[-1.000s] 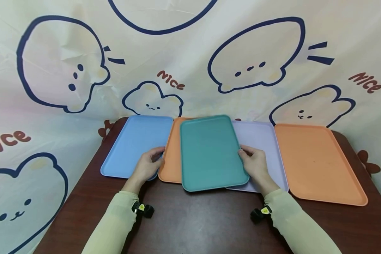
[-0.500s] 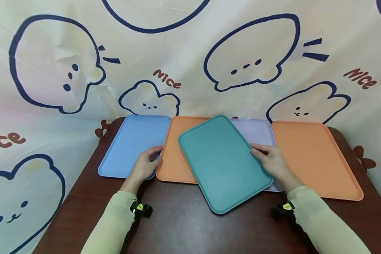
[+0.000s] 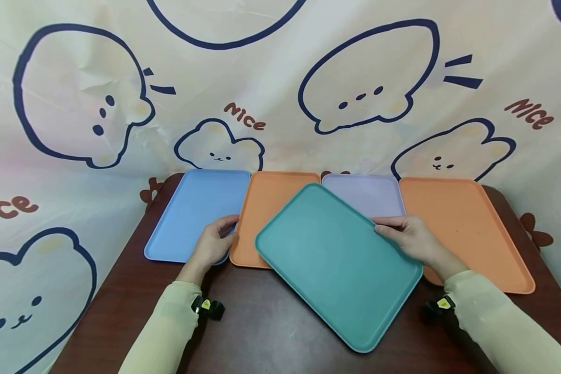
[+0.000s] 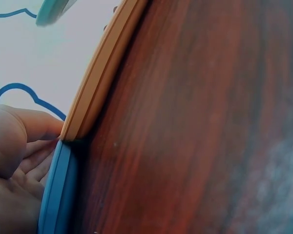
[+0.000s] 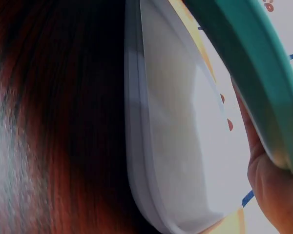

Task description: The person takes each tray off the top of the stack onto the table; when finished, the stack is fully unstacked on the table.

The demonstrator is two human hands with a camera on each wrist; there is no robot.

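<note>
Right hand: fingers curled, gripping teal tray rim. Left hand: fingers pinching blue tray corner. Beneath: dark wooden table; beyond: cartoon-print cloth

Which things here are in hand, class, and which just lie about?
In hand:
- green tray, held by the right hand
- left-hand orange tray and blue tray, both touched by the left hand

Lying about:
- lilac tray
- right-hand orange tray
- table
</note>
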